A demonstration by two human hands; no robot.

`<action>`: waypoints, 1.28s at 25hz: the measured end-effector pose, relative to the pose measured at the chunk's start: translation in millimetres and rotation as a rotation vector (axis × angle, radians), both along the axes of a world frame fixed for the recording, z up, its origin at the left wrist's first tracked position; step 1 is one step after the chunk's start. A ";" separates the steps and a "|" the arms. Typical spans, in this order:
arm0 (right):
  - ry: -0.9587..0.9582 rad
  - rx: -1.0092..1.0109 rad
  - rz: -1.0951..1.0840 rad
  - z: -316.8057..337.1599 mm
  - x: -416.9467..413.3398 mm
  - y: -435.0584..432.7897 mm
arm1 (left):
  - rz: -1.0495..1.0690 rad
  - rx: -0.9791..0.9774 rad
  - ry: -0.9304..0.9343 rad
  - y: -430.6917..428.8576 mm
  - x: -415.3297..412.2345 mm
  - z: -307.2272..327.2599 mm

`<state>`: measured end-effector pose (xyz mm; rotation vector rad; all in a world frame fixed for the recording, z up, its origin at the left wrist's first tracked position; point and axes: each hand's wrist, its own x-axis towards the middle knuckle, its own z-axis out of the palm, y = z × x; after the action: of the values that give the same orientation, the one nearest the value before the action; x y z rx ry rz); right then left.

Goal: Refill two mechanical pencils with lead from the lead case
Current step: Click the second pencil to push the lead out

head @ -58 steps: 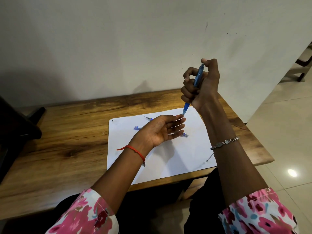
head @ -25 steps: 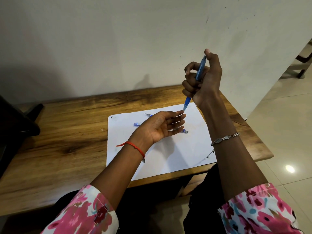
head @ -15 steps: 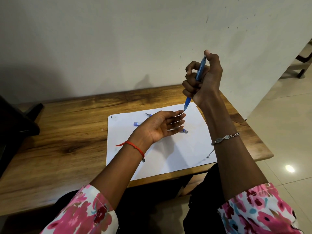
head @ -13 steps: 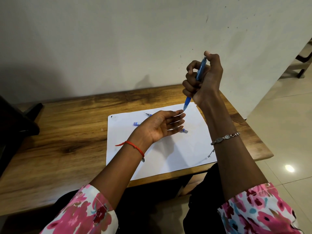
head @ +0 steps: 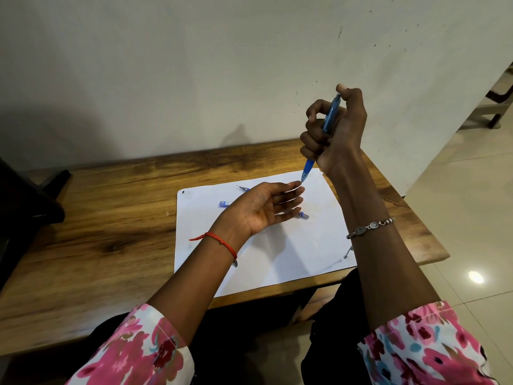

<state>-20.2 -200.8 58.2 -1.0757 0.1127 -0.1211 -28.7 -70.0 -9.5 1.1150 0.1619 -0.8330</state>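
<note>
Floral fabric sleeves at the bottom of the frame, then smooth white paper sheet (head: 291,245) flat on the grained wooden table (head: 111,232). Centre: left hand (head: 261,209) flat, palm up, fingers loose and empty, partly covering a thin second pencil (head: 243,188) and small blue lead case (head: 226,203) on the paper. Upper right: right hand (head: 336,134) fisted around slim blue plastic mechanical pencil (head: 329,120), thumb on top, tip down just above the left fingertips (head: 297,188).

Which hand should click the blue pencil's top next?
Right. The right hand already fists the blue pencil, thumb on its top; the left hand lies open under the tip, likely to catch lead.
</note>
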 end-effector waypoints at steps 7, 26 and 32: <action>0.002 -0.010 -0.004 0.9 0.6 -0.2 | -0.002 0.000 0.000 0.5 0.7 -0.6; 0.007 -0.056 0.001 -0.2 2.5 0.6 | 0.000 0.002 0.001 0.5 -0.2 0.2; -0.021 -0.095 -0.033 -0.3 2.6 3.1 | -0.010 0.017 -0.001 -0.2 -0.3 0.0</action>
<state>-17.7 -197.7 57.9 -1.1674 0.1064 -0.1684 -29.0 -70.2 -9.6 1.1327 0.1627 -0.8418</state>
